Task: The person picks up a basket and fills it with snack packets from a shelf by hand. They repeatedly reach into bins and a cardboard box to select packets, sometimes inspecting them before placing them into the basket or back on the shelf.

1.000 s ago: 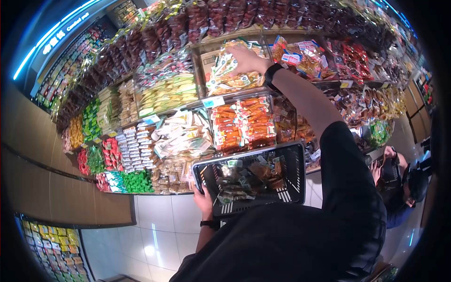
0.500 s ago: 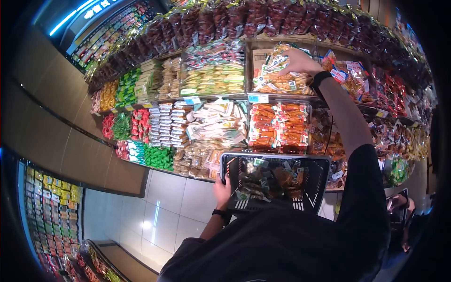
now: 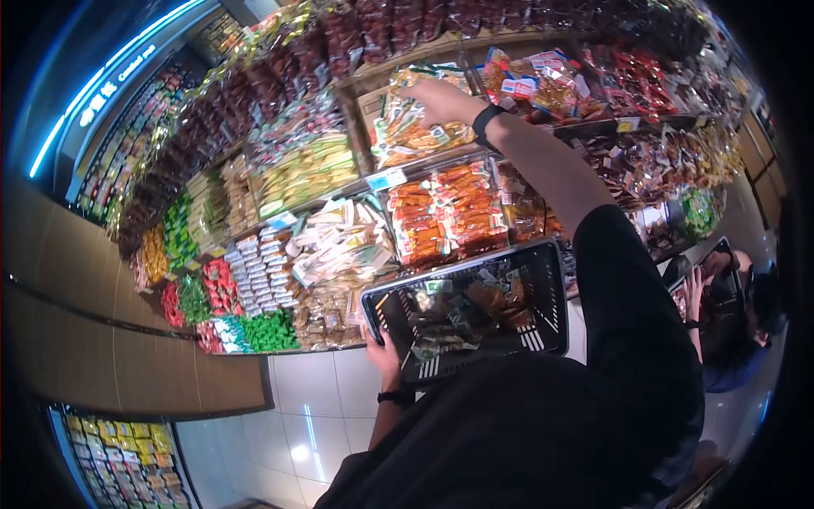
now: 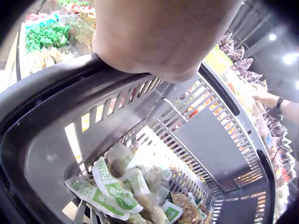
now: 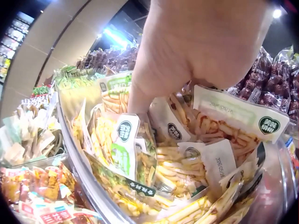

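Observation:
My left hand (image 3: 387,360) grips the left rim of a black shopping basket (image 3: 403,348), its fingers hidden in the left wrist view. Several clear packets with green and white labels (image 4: 114,191) lie inside the basket. In the upper shelf bin, my right hand (image 3: 441,103) reaches down among packets of pale yellow strips (image 5: 173,175) with white labels. The thumb (image 5: 140,98) points down between the packets in the right wrist view. Its other fingers are hidden behind the palm, and I cannot tell whether they pinch a packet.
Orange-red packets (image 3: 445,212) fill the bin below, with white-wrapped packets (image 3: 339,242) left of it. Yellow-green packets (image 3: 309,170) lie left of the right hand. Dark red bags (image 3: 407,30) line the top row. Another person (image 3: 733,305) stands at the right.
The head view swung away and back, shifting the scene. My right hand stays over the same bin, its fingers now lower among the packets. The left hand keeps hold of the basket.

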`<control>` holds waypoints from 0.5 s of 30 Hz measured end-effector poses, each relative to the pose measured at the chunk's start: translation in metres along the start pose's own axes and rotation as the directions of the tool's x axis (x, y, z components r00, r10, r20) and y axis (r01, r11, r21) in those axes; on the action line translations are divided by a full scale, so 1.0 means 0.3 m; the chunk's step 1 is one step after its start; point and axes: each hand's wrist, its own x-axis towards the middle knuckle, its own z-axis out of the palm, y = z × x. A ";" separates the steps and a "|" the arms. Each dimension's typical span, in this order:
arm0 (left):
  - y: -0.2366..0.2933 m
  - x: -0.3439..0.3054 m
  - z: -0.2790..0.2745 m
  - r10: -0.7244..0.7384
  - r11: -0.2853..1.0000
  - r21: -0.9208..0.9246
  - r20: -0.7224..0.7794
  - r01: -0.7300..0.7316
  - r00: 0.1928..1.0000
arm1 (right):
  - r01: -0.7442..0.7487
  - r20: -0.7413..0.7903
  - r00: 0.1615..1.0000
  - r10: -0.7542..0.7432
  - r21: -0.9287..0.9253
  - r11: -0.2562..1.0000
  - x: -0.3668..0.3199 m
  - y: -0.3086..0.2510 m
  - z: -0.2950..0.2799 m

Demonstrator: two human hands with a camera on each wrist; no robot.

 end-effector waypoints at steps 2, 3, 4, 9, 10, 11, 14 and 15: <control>-0.061 0.012 0.031 0.137 0.989 -0.038 -0.114 -0.142 0.984 | 0.034 -0.051 0.998 -0.034 -0.006 0.999 -0.001 0.007 -0.010; -0.071 0.016 0.024 0.053 0.996 -0.063 -0.038 -0.056 0.998 | 0.068 -0.150 0.987 -0.064 0.021 0.997 -0.001 0.036 0.011; -0.077 0.021 0.029 0.058 0.996 -0.058 -0.038 -0.060 0.998 | 0.046 -0.147 0.988 -0.041 0.037 0.998 0.002 0.047 0.003; -0.142 0.037 0.050 0.106 0.994 -0.015 -0.066 -0.107 0.992 | 0.031 -0.160 0.987 -0.024 0.046 0.998 -0.006 0.035 -0.024; -0.125 0.034 0.043 0.071 0.997 -0.009 -0.040 -0.072 0.997 | 0.067 -0.125 0.990 -0.065 0.013 0.998 -0.001 0.036 -0.016; -0.112 0.025 0.033 0.033 0.999 0.000 -0.014 -0.033 0.999 | 0.105 -0.087 0.991 -0.106 -0.016 0.994 0.002 0.032 0.000; -0.076 0.011 0.017 -0.020 0.999 -0.031 0.012 0.020 1.000 | 0.085 0.032 0.996 -0.083 -0.072 0.994 0.023 -0.016 0.009; -0.057 0.015 0.016 0.006 0.999 -0.047 0.003 -0.006 1.000 | 0.058 0.093 0.995 -0.048 -0.106 0.993 0.040 -0.025 -0.002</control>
